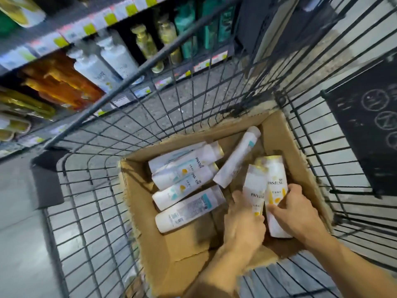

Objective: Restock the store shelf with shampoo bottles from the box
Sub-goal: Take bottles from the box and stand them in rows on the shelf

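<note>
Two yellow-label shampoo bottles (266,190) stand at the box's (154,211) right wall — my left grip (242,224) is wrapped around the nearer one, my right grip (294,214) around the other. To lift cleanly I should draw both straight up, clear of the loose bottles (187,186) lying along the left side, then swing over the cart (90,190) rim to the shelf (71,33).

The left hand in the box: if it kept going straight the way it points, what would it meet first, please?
The left hand already touches a yellow-label bottle. Straight on, it would probably meet the loose white bottle lying diagonally, though depth is unclear.
</note>
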### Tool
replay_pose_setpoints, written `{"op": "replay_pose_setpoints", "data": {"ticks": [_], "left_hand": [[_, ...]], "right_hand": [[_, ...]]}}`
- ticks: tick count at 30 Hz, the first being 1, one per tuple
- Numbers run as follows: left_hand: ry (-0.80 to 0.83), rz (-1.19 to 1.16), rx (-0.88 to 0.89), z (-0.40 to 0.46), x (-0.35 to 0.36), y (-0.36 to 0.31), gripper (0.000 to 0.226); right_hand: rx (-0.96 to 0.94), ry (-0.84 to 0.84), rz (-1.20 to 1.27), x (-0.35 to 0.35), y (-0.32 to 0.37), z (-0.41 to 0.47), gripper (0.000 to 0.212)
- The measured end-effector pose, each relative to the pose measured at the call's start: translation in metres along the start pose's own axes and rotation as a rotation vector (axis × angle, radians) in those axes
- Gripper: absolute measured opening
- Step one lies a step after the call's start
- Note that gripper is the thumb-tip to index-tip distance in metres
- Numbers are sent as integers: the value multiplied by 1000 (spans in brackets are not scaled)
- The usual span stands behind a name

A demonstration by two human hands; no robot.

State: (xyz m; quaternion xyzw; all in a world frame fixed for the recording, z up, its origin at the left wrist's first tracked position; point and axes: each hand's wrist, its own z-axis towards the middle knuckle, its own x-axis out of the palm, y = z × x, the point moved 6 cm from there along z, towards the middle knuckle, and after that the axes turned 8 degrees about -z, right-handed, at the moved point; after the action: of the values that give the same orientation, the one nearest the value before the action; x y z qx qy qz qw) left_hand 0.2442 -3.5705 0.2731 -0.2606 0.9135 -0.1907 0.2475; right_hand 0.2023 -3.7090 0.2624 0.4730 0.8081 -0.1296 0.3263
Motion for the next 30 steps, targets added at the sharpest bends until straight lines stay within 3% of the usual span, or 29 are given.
{"op": "replay_pose_setpoints", "data": {"ticks": [4,10,20,30], "left_hand": [[-51,-21,176,-35,-40,-20,42],[-112,-251,217,-90,-144,-34,44],[-280,-238,499,-202,-361,-42,46],[-481,-325,603,-302,-571,2,45]], "right_hand": [[-82,-41,33,-31,14,-40,49],[-249,-173,152,-82,72,-126,49],[-482,-392,365,-128,239,-297,42],[-681,-394,395,-128,414,-426,51]]}}
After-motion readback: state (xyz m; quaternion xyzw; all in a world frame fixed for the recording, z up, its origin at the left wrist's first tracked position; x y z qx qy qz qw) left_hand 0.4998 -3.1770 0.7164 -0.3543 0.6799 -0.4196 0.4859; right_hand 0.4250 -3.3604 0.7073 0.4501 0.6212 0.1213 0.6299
